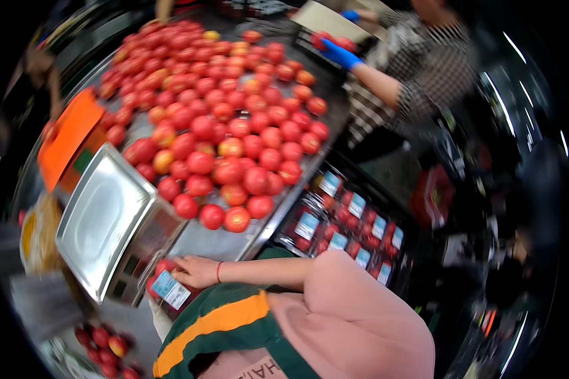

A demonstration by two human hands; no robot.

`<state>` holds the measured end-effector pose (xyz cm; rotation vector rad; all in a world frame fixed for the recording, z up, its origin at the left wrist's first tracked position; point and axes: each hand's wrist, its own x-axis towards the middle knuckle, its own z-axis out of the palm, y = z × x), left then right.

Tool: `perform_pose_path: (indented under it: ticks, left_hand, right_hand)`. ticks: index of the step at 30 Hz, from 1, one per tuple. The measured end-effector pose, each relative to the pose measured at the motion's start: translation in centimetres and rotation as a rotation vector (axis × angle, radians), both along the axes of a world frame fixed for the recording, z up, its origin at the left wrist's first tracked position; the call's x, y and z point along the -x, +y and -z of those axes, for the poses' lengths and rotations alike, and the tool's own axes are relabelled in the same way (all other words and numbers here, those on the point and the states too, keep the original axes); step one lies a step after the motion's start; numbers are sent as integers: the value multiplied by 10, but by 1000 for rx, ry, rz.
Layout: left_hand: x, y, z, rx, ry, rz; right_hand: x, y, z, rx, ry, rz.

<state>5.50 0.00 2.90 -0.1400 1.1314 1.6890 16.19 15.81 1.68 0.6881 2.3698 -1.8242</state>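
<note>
Close to my body, my right hand (196,271) is closed on the upper edge of a clear pack of tomatoes (171,290) with a blue and white label. A thin red cord circles that wrist. Against the pack's lower left side shows a pale, whitish shape (160,321), perhaps my left hand in a glove; its fingers are hidden behind the pack and my apron. The pack is tilted beside a metal weighing scale (107,218) with a shiny tray top. Beyond the scale, a large heap of red tomatoes (227,139) covers the metal table.
Right of the table, a black crate (403,221) holds several labelled tomato packs. A person with blue gloves (340,55) handles tomatoes at a box at the far right. An orange sheet (69,136) stands behind the scale. More tomatoes (104,347) lie at lower left.
</note>
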Motion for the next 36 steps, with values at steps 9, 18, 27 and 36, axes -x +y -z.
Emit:
perform_pose_path:
  ticks: [9, 18, 27, 36]
  left_hand:
    - [-46, 92, -78, -490, 822, 458]
    - [-35, 83, -33, -36, 754, 1163]
    - [-23, 63, -23, 124, 811, 1037]
    - [196, -54, -114, 618, 2031, -165]
  right_hand:
    - [-95, 44, -13, 690, 656, 510]
    - [-304, 43, 44, 818, 908, 1451]
    - [-346, 157, 84, -702, -505, 1570]
    - [-148, 46, 22, -500, 118, 280]
